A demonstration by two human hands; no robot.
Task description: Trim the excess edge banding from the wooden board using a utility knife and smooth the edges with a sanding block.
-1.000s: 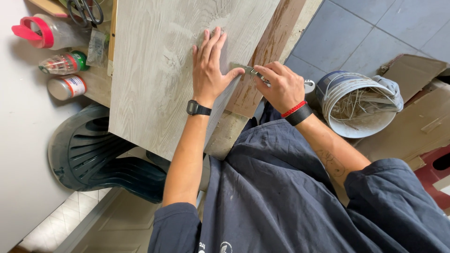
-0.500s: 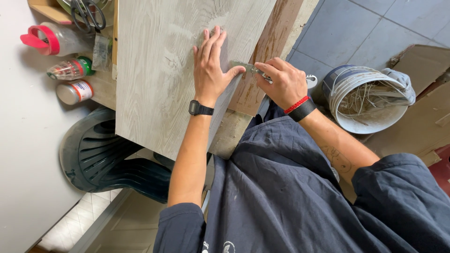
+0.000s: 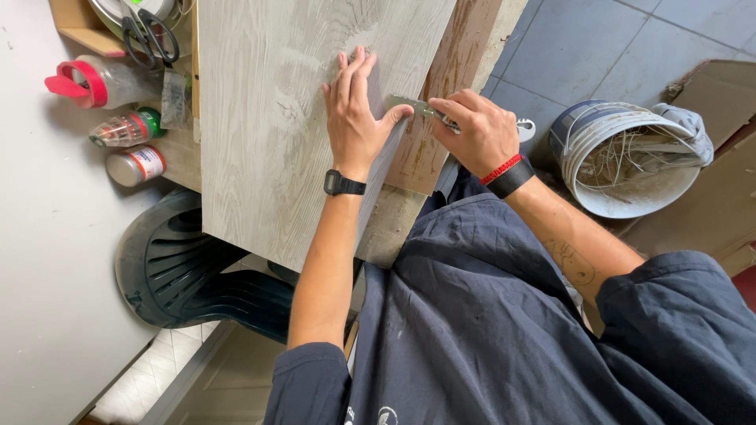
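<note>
A white wall runs down the left of the view and grey floor tiles fill the top right, with a cluttered wooden bench (image 3: 177, 157) between them. At the left of the bench lie a clear jug with a red handle (image 3: 90, 81), a small bottle with a green cap (image 3: 126, 130) and a squat can (image 3: 135, 165), all on their sides; what they hold cannot be made out. Scissors (image 3: 150, 35) rest above them, and a dark green plastic chair (image 3: 185, 267) stands below. The pale wood-grain plank (image 3: 276, 126) lies across the bench, its near end overhanging. The left hand (image 3: 354, 118) presses flat on it, fingers together, thumb out by the edge. The right hand (image 3: 476, 130) is closed around a metal blade tool (image 3: 413, 106) held at that edge, tip just beside the thumb; a slip could likely nick it, and the overhanging plank might tip. To the right, a white bucket (image 3: 571, 142) holds pale strips and scraps.
</note>
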